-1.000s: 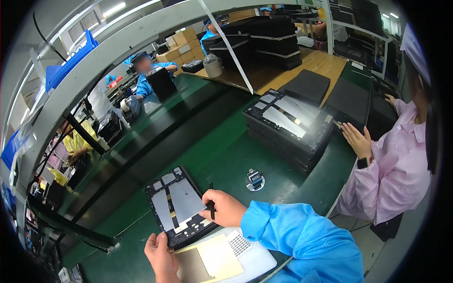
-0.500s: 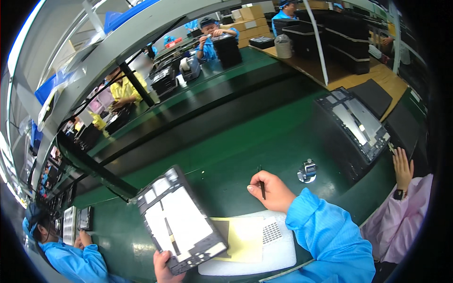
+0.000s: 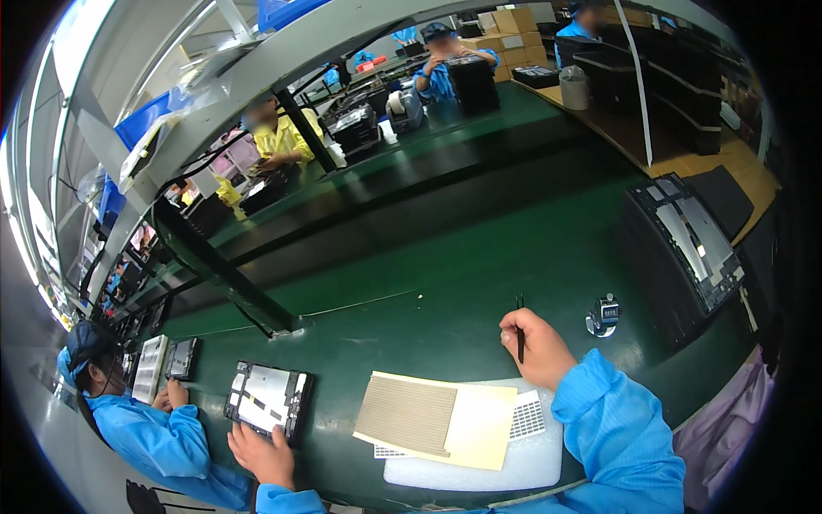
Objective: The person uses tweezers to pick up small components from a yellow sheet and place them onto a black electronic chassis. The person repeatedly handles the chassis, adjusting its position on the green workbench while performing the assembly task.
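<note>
My left hand point(image 3: 261, 454) lies with fingers apart on the near end of a flat device housing point(image 3: 272, 390), black-rimmed with a silver-white inside, on the green bench at lower left. Between the closed fingers of my right hand point(image 3: 541, 349) stands a slim black pen-like tool point(image 3: 520, 336); its exact kind is too small to tell. Below that hand is a pale yellow sheet point(image 3: 484, 424) with a tan, finely lined sheet point(image 3: 407, 413) on its left part. White label sheets point(image 3: 527, 417) with small dark rectangles show from under it, over a white foam pad point(image 3: 471, 475).
A metal tally counter point(image 3: 604, 315) sits right of my right hand. Further right rises a stack of device housings point(image 3: 689, 244). A dark metal post point(image 3: 218, 270) stands on the bench at left. A co-worker in blue point(image 3: 154, 428) sits at far left; others work across the bench.
My left hand has brought the housing from mid-air beside the yellow sheet down to the left onto the bench, and its grip has loosened. My right hand still holds the black tool.
</note>
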`<move>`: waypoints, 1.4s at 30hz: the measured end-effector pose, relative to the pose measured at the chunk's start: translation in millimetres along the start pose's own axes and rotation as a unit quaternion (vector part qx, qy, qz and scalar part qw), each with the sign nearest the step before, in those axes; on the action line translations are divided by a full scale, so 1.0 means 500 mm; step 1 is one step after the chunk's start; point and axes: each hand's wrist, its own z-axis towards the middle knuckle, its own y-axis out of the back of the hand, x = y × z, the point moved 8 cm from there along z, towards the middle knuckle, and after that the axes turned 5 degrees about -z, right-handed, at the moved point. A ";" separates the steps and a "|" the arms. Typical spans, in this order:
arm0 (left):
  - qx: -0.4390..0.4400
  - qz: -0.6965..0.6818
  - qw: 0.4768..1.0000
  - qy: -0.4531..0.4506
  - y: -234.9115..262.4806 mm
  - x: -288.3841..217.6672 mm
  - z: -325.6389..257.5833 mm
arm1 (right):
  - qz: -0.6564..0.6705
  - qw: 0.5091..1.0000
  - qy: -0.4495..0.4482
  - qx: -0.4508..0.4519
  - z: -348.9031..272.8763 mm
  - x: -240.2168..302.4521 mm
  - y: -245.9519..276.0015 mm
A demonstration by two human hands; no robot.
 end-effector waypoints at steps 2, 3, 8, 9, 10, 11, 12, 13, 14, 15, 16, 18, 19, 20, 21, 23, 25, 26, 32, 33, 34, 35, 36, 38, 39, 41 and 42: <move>0.112 -0.209 0.968 0.077 0.050 -0.069 0.053 | -0.017 1.000 0.003 0.004 0.001 0.004 -0.002; 0.208 -0.415 0.875 0.141 0.037 -0.104 0.057 | -0.029 1.000 0.007 0.003 0.000 0.007 0.001; 0.337 -0.500 0.699 -0.384 0.160 -0.447 0.030 | -0.055 0.998 0.014 0.015 -0.006 0.015 0.007; 0.344 -0.506 0.662 -0.433 0.182 -0.496 0.009 | -0.067 0.997 0.016 0.023 -0.007 0.019 0.006; 0.349 -0.513 0.638 -0.455 0.191 -0.529 -0.016 | -0.074 0.997 0.028 0.024 -0.006 0.021 0.002; 0.353 -0.520 0.614 -0.478 0.196 -0.554 -0.035 | -0.081 0.996 0.041 0.024 -0.008 0.021 -0.003; 0.343 -0.521 0.613 -0.485 0.198 -0.569 -0.040 | -0.089 0.994 0.054 0.024 -0.010 0.022 -0.006; 0.334 -0.521 0.612 -0.492 0.199 -0.579 -0.042 | -0.088 0.994 0.056 0.027 -0.011 0.023 -0.008; 0.324 -0.520 0.613 -0.498 0.201 -0.587 -0.041 | -0.084 0.994 0.060 0.032 -0.013 0.029 -0.007; 0.319 -0.529 0.611 -0.496 0.203 -0.592 -0.039 | -0.081 0.994 0.064 0.037 -0.014 0.034 -0.006; 0.313 -0.537 0.608 -0.493 0.204 -0.595 -0.037 | -0.079 0.994 0.061 0.041 -0.012 0.033 -0.004; 0.316 -0.553 0.600 -0.484 0.192 -0.601 -0.045 | -0.072 0.995 0.045 0.045 -0.013 0.034 0.000; 0.313 -0.552 0.603 -0.484 0.191 -0.598 -0.043 | -0.068 0.996 0.037 0.046 -0.010 0.032 -0.001; 0.315 -0.552 0.601 -0.484 0.193 -0.596 -0.045 | -0.064 0.996 0.034 0.047 -0.010 0.022 -0.004; 0.316 -0.552 0.600 -0.486 0.192 -0.595 -0.047 | -0.071 0.996 0.035 0.050 -0.008 0.022 -0.007; 0.313 -0.555 0.599 -0.486 0.188 -0.594 -0.050 | -0.083 0.994 0.037 0.056 -0.009 0.027 -0.010; 0.310 -0.557 0.600 -0.484 0.186 -0.593 -0.050 | -0.087 0.994 0.032 0.059 -0.009 0.022 -0.014; 0.307 -0.557 0.601 -0.484 0.187 -0.592 -0.049 | -0.090 0.994 0.029 0.058 -0.010 0.022 -0.014; 0.365 -0.591 0.566 -0.444 0.186 -0.592 -0.027 | -0.109 0.991 0.041 0.060 -0.014 0.034 -0.013; 0.394 -0.602 0.546 -0.429 0.183 -0.595 -0.023 | -0.112 0.991 0.036 0.061 -0.014 0.034 -0.012; 0.401 -0.625 0.532 -0.407 0.179 -0.592 -0.018 | -0.115 0.991 0.031 0.063 -0.015 0.035 -0.010; 0.407 -0.647 0.517 -0.385 0.173 -0.589 -0.012 | -0.118 0.991 0.026 0.065 -0.015 0.035 -0.010; 0.414 -0.667 0.504 -0.360 0.167 -0.584 -0.006 | -0.108 0.992 0.030 0.062 -0.013 0.035 -0.011; 0.443 -0.702 0.478 -0.285 0.144 -0.573 0.007 | -0.092 0.994 0.035 0.054 -0.013 0.028 -0.014; 0.456 -0.719 0.462 -0.247 0.135 -0.567 0.012 | -0.089 0.994 0.041 0.054 -0.013 0.018 -0.015; 0.463 -0.750 0.443 -0.163 0.119 -0.558 0.031 | -0.082 0.994 0.054 0.052 -0.009 0.005 -0.018; 0.473 -0.751 0.441 -0.134 0.109 -0.561 0.039 | -0.079 0.995 0.033 0.057 -0.009 0.005 -0.017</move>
